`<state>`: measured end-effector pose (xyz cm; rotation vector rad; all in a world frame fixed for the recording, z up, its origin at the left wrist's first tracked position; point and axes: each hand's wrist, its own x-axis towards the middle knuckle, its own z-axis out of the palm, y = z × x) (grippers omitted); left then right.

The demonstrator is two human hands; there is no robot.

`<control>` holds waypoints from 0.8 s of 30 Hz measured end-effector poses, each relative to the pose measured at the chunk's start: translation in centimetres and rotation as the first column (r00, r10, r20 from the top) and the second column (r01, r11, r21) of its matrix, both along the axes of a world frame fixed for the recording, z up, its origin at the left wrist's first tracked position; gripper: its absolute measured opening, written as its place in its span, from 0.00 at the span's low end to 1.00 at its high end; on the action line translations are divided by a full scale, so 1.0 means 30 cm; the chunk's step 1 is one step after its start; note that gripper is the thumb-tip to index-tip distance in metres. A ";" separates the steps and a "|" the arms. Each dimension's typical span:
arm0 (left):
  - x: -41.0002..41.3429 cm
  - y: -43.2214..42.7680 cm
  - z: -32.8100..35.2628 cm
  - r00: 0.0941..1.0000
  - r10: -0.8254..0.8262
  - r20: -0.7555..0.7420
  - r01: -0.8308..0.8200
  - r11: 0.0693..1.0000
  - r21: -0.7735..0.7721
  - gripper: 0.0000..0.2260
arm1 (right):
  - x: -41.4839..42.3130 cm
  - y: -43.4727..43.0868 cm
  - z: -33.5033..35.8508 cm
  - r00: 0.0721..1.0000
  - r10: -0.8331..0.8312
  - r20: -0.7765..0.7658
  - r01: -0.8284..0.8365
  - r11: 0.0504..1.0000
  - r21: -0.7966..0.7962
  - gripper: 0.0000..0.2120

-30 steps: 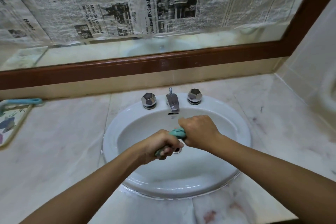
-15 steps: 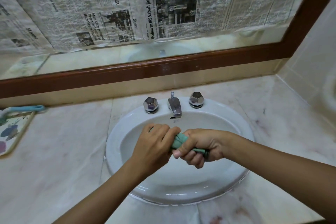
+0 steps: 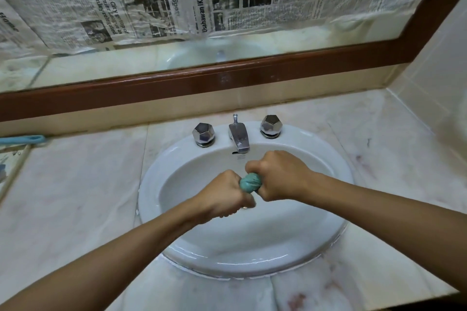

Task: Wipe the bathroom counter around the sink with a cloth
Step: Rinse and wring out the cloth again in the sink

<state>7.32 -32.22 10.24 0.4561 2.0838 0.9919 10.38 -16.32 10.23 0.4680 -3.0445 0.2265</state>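
Note:
A small teal cloth (image 3: 250, 182), twisted into a tight wad, is held over the white oval sink (image 3: 182, 159). My left hand (image 3: 223, 194) grips its near end as a fist, and my right hand (image 3: 280, 175) grips the far end, knuckles up. Only a short bulge of cloth shows between the two fists; the rest is hidden inside them. Pale marble counter (image 3: 75, 184) surrounds the sink on all sides.
A chrome faucet (image 3: 239, 137) with two faceted knobs (image 3: 203, 134) (image 3: 271, 126) stands at the sink's back. A blue-handled item (image 3: 24, 139) and a patterned mat lie at the far left. The newspaper-covered mirror in a brown frame (image 3: 202, 81) rises behind; a tiled wall (image 3: 434, 63) is at the right.
Both fists have rotated against each other on the cloth. The right hand turned from palm-side up to knuckles up, and less cloth shows between the hands.

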 end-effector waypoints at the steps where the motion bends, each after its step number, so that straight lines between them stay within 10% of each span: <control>1: 0.001 0.007 -0.001 0.997 0.027 0.076 -0.031 0.998 0.050 0.10 | -0.013 0.012 -0.017 0.994 0.052 -0.094 -0.049 0.998 0.034 0.13; 7: 0.005 0.021 -0.039 0.866 0.089 0.492 -0.217 0.954 0.208 0.20 | -0.078 0.045 -0.074 0.941 0.179 -0.286 -0.203 0.977 -0.056 0.11; 17: 0.014 0.029 -0.064 0.376 -0.091 0.922 -0.488 0.826 0.281 0.15 | -0.115 0.048 -0.094 0.922 0.214 -0.324 -0.263 0.958 -0.115 0.09; 21: 0.026 0.021 -0.055 0.646 0.032 0.763 -0.352 0.899 0.260 0.14 | -0.089 0.050 -0.091 0.922 0.209 -0.326 -0.245 0.967 -0.073 0.10; 24: -0.008 0.032 -0.044 0.978 0.068 0.199 -0.091 0.990 0.106 0.14 | -0.061 0.061 -0.103 0.958 0.098 -0.269 -0.122 0.990 -0.073 0.12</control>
